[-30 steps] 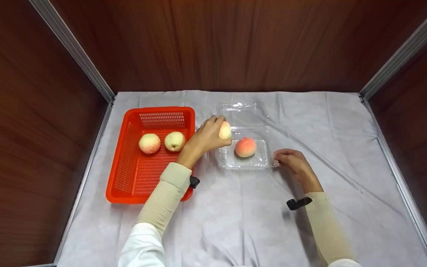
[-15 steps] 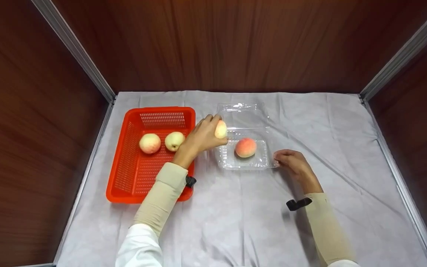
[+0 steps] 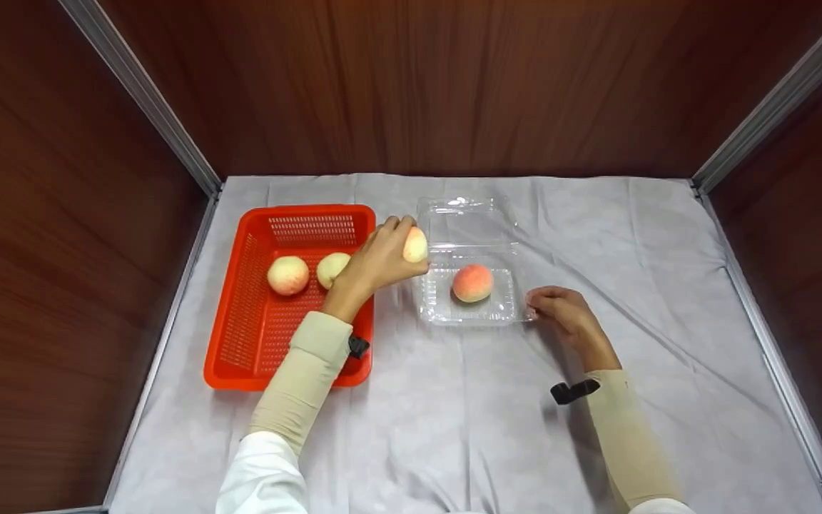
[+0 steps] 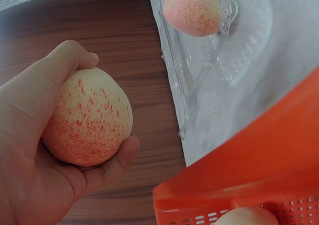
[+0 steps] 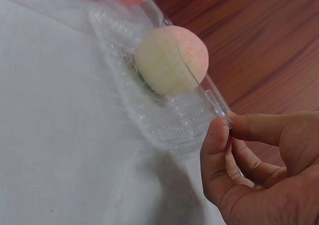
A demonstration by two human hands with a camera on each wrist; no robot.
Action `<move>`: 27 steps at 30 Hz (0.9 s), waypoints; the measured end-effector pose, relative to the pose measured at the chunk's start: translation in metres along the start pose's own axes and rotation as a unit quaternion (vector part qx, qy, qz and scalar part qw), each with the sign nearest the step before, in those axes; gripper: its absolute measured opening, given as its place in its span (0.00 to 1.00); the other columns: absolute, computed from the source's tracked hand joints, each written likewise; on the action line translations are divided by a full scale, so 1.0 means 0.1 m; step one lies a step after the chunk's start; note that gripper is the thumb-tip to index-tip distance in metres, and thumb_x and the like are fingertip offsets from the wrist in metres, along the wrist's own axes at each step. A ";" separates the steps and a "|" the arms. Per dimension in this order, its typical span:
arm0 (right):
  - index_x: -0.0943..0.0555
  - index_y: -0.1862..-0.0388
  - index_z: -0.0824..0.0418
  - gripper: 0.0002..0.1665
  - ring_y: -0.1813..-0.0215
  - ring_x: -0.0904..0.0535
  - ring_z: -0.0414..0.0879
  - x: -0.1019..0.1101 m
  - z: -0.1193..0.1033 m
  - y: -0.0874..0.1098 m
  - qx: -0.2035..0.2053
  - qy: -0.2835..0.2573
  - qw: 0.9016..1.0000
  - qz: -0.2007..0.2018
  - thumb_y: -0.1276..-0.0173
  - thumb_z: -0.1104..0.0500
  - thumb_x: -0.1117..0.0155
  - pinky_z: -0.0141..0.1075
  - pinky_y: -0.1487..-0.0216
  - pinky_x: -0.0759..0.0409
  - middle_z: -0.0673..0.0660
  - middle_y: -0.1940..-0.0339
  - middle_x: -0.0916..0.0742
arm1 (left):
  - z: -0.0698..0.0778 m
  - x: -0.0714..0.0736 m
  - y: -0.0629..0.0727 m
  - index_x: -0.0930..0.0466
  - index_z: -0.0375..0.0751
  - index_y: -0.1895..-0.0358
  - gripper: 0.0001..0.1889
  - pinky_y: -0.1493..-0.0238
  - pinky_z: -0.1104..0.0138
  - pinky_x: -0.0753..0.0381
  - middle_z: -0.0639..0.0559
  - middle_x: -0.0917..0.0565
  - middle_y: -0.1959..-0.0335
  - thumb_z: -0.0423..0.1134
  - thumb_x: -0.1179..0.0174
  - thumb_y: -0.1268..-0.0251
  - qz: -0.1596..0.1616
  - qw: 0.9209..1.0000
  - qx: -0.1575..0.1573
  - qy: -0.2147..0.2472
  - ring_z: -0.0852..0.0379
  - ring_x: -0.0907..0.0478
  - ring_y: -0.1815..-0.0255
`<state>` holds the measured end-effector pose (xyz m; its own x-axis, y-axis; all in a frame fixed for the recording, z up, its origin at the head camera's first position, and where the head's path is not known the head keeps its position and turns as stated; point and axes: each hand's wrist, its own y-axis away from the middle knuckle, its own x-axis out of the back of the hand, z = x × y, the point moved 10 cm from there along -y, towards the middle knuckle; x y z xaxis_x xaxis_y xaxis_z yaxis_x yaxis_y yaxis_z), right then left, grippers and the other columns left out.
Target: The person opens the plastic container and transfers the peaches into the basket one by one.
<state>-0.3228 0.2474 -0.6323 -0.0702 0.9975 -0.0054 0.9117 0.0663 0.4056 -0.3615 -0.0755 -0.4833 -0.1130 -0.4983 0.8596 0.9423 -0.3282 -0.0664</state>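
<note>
The left hand (image 3: 382,257) gripped one peach (image 4: 89,118), the right hand (image 3: 562,312) pinched a plastic clamshell (image 3: 434,303) by its edge; a strong pull there could roll the second peach (image 3: 473,283).

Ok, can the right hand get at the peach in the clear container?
Probably yes: the lid of the clear container is open, and nothing covers the peach from above. The right hand, pinching the container's edge, would likely have to let go first.

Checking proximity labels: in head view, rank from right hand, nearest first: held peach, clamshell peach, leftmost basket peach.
1. Clamshell peach, left of the right hand.
2. Held peach, farther left, in left hand.
3. Leftmost basket peach, farthest left, in red basket.
</note>
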 end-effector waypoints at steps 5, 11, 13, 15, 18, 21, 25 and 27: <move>0.15 0.58 0.68 0.03 0.68 0.17 0.38 -0.01 0.01 0.00 -0.003 -0.015 1.000 0.001 0.26 0.69 0.35 0.28 0.63 0.16 0.48 0.72 0.13 | -0.03 0.05 0.01 0.27 0.38 0.32 0.37 0.50 0.54 0.12 0.39 0.21 0.45 0.52 0.29 0.42 0.003 1.000 0.002 0.003 0.43 0.19 0.51; 0.16 0.56 0.69 0.04 0.69 0.17 0.38 -0.02 0.02 0.00 -0.007 -0.016 1.000 0.002 0.26 0.69 0.35 0.28 0.63 0.16 0.48 0.73 0.14 | -0.08 0.10 0.01 0.26 0.38 0.34 0.35 0.51 0.53 0.12 0.40 0.21 0.46 0.52 0.29 0.42 0.006 1.000 0.008 0.010 0.44 0.19 0.52; 0.16 0.56 0.70 0.04 0.69 0.17 0.38 -0.02 0.02 0.00 -0.008 -0.017 1.000 0.002 0.26 0.69 0.35 0.28 0.63 0.16 0.48 0.73 0.14 | -0.09 0.11 0.01 0.26 0.38 0.34 0.35 0.51 0.53 0.11 0.40 0.21 0.46 0.52 0.30 0.42 0.008 1.000 0.008 0.010 0.44 0.19 0.52; 0.17 0.54 0.70 0.05 0.69 0.17 0.38 -0.02 0.02 0.00 -0.010 -0.017 1.000 0.002 0.26 0.69 0.35 0.28 0.63 0.16 0.48 0.73 0.14 | -0.10 0.13 0.02 0.26 0.38 0.34 0.35 0.50 0.53 0.11 0.40 0.21 0.46 0.51 0.30 0.42 0.009 1.000 0.008 0.009 0.43 0.19 0.51; 0.17 0.53 0.71 0.07 0.68 0.17 0.38 -0.02 0.02 0.01 -0.009 -0.016 1.000 0.002 0.26 0.69 0.35 0.28 0.62 0.16 0.49 0.73 0.14 | -0.12 0.14 0.02 0.26 0.38 0.34 0.34 0.49 0.52 0.11 0.39 0.21 0.45 0.52 0.30 0.41 0.010 1.000 0.010 0.007 0.43 0.19 0.51; 0.17 0.53 0.71 0.06 0.68 0.16 0.38 -0.01 0.02 0.01 -0.007 -0.016 1.000 0.002 0.26 0.68 0.35 0.28 0.62 0.15 0.48 0.72 0.13 | -0.14 0.16 0.02 0.26 0.39 0.34 0.34 0.48 0.52 0.12 0.39 0.21 0.45 0.52 0.31 0.40 0.010 1.000 0.012 0.007 0.43 0.19 0.50; 0.15 0.56 0.68 0.04 0.68 0.16 0.38 0.00 0.02 0.00 -0.006 -0.015 1.000 0.002 0.25 0.69 0.36 0.28 0.62 0.16 0.48 0.73 0.13 | -0.17 0.19 0.01 0.27 0.38 0.33 0.34 0.47 0.52 0.12 0.39 0.21 0.44 0.52 0.31 0.40 0.008 1.000 0.014 0.005 0.42 0.20 0.50; 0.16 0.57 0.67 0.03 0.69 0.17 0.38 0.00 0.02 0.00 -0.005 -0.018 1.000 0.002 0.26 0.69 0.36 0.28 0.63 0.16 0.49 0.73 0.13 | -0.17 0.21 0.01 0.26 0.37 0.34 0.34 0.47 0.52 0.12 0.39 0.21 0.45 0.51 0.31 0.41 0.010 1.000 0.012 0.006 0.42 0.19 0.50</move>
<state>-0.3222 0.2477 -0.6347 -0.0528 0.9980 -0.0360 0.9074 0.0630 0.4156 -0.3684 -0.0997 -0.4743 -0.0966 -0.5139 0.8524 0.9516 -0.2986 -0.0721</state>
